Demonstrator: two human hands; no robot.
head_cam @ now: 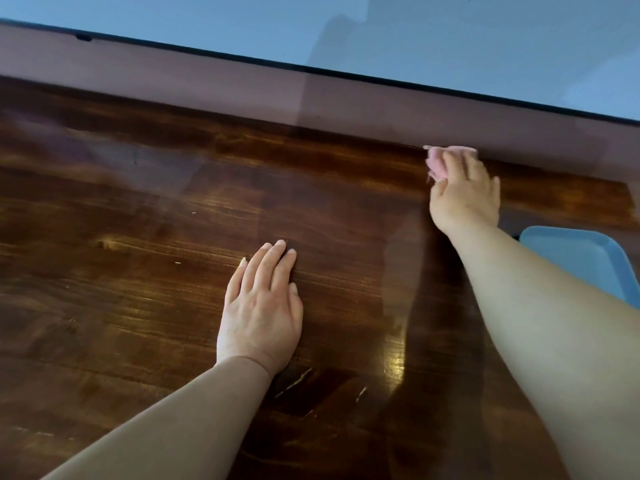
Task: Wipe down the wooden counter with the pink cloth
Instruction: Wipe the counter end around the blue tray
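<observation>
The dark wooden counter [145, 258] fills most of the head view. My right hand [465, 195] reaches to the far right of the counter and holds the bunched pink cloth [437, 161] against the wood, right at the foot of the back ledge. Only a small part of the cloth shows past my fingers. My left hand [261, 306] lies flat on the counter in the middle, fingers straight and together, holding nothing.
A purple-brown back ledge [207, 88] runs along the far side of the counter, with a pale blue wall [311, 26] above it. A blue plastic tray [585, 258] sits at the right edge, partly under my right forearm. Scratches mark the wood near my left wrist.
</observation>
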